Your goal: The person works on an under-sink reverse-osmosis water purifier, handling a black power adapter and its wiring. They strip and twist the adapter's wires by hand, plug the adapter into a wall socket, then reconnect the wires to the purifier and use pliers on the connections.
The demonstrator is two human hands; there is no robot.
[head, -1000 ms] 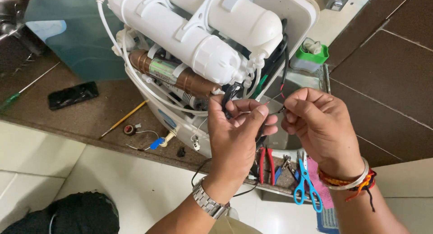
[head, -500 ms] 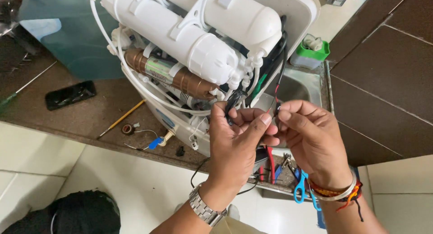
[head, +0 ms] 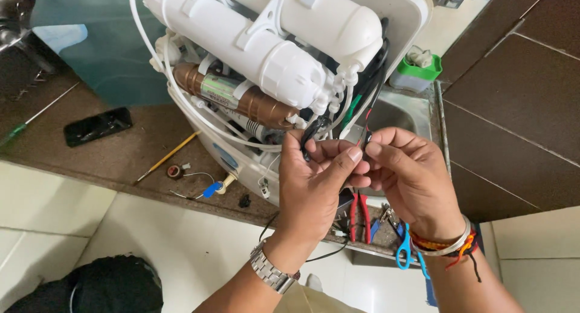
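Head view: hands (head: 362,180) hide wires (head: 367,123) (partly).

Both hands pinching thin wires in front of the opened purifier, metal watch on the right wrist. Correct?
Not quite. In the head view the metal watch sits on the left hand's wrist; the right hand wears thread bands and a bangle. Both do pinch the thin wires before the purifier.

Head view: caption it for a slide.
Left hand and right hand pinch thin wires beside an opened water purifier.

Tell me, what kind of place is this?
Likely a home kitchen: a brown stone counter beside a steel sink, with an opened water purifier and red-handled pliers out for repair.
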